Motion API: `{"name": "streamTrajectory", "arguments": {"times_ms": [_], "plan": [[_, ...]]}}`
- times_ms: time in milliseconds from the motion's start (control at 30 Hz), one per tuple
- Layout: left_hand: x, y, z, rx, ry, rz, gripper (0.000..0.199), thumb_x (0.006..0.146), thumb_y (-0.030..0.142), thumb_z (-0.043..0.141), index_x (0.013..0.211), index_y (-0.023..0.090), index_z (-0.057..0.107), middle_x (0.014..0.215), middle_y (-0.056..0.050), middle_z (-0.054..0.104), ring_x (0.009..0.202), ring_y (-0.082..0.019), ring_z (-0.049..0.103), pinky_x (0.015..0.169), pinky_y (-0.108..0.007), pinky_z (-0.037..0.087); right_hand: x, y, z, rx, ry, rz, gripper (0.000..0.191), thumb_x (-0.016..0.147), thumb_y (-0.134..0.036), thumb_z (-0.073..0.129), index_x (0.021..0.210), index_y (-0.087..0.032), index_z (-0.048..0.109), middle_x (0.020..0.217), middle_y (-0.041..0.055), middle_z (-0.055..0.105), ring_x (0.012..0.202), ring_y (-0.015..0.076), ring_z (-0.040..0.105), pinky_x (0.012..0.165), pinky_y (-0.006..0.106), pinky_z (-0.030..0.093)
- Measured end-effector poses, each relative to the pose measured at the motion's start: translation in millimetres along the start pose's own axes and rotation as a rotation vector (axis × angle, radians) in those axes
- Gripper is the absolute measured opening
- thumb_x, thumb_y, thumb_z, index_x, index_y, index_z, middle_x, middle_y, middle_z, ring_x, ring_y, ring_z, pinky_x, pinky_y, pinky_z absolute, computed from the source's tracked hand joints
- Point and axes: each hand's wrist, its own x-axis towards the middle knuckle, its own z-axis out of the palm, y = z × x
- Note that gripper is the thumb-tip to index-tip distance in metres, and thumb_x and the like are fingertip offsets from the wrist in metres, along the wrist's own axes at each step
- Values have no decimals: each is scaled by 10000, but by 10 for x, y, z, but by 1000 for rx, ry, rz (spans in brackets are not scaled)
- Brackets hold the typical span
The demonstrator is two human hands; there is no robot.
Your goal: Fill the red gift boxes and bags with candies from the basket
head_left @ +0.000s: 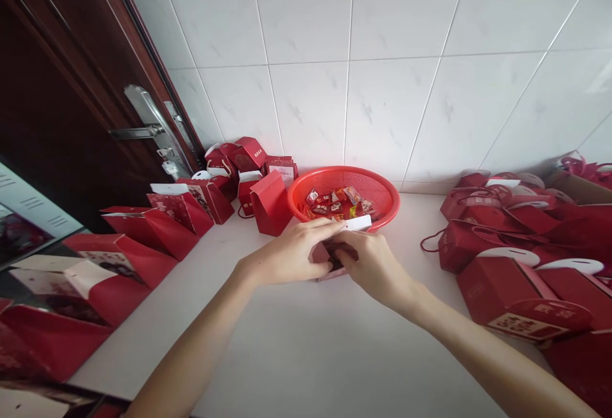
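Note:
Both my hands are on a small dark red paper box (338, 256) with a white flap (357, 222), in front of a red plastic basket (391, 204). My left hand (291, 252) grips the box's left side, fingers over its top and thumb low at the front. From the right, my right hand (375, 262) holds it with the fingers curled at its opening; some fingertips are hidden. Wrapped candies (336, 201) lie in the basket. An upright red paper bag (271, 204) stands just left of the basket.
Red bags (155, 230) line the table's left edge. More red boxes (241, 153) stand at the back left. Red boxes with cord handles (507, 284) crowd the right side. Behind are a tiled wall (306, 106) and a dark wooden door (62, 74).

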Motion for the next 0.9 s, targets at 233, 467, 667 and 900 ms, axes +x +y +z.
{"name": "streamTrajectory", "arguments": {"times_ms": [233,467,667,900], "plan": [[15,13,-6,-9,-13,43,636,853,277,715,1458,311,521,1376,-39,637,1230,-243,626,1039,-352,519,-91,-27,-126,-111,69,67,288,816,-3,528,961,-192,689,925,57,709,745,158,664,668,252,516],[13,-22,-2,17,-23,27,639,843,245,710,1454,300,530,1367,-53,641,1241,-264,617,1054,-387,509,-90,3,-182,-101,89,71,218,789,9,546,724,-183,626,775,27,697,652,143,635,627,242,493],[13,-2,8,28,13,56,591,848,316,720,1417,265,566,1321,-73,661,1175,-262,652,1001,-372,534,-63,-23,-121,11,-12,-11,298,837,3,504,838,-195,727,869,40,760,750,161,699,710,257,534],[17,21,-2,42,14,56,531,856,337,716,1367,252,602,1324,-76,661,1200,-269,639,1027,-389,522,-58,-7,-152,-32,-7,0,288,838,-20,532,903,-201,747,901,48,759,768,169,701,695,260,534]]}}
